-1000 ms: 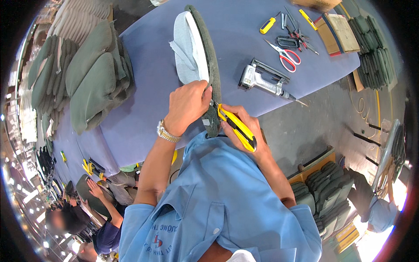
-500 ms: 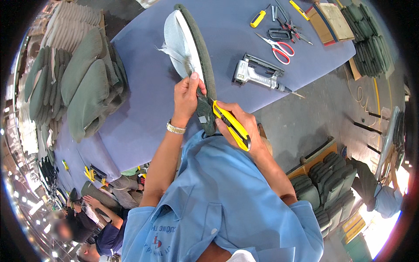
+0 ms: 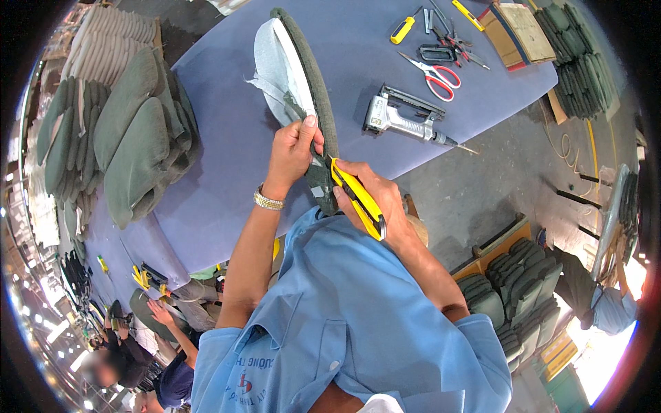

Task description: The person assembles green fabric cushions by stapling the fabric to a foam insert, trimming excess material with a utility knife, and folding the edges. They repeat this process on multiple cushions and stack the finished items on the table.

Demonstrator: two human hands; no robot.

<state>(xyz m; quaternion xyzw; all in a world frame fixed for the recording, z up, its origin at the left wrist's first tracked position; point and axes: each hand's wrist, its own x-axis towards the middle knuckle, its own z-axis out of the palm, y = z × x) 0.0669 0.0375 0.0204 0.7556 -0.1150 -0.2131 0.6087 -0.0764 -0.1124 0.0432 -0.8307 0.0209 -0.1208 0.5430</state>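
Gripping the dark green padded piece (image 3: 318, 76) near its lower end, the left hand (image 3: 292, 151) has its thumb and fingers clamped on loose green fabric beside the white edge. The right hand (image 3: 383, 196) is closed around a yellow-and-black utility knife (image 3: 359, 199), whose front end is at the green fabric; the blade is too small to make out. The two hands are near each other but apart. The padded piece is between them, its far end leaning toward 11 o'clock over the blue-covered table (image 3: 220, 103) and its near end at 6 o'clock by the blue shirt (image 3: 303, 255). Pale lining (image 3: 270, 65) shows on its 9 o'clock side.

Taking the hands as the dial's centre, a silver staple gun (image 3: 406, 125) lies at 2 o'clock, red-handled scissors (image 3: 441, 82) between 1 and 2, and a yellow-handled screwdriver (image 3: 403, 30) at 1. Stacked green pads (image 3: 134, 144) sit toward 9 o'clock. Between 7 and 8 o'clock, a co-worker's hand (image 3: 160, 312) is at another green pad.
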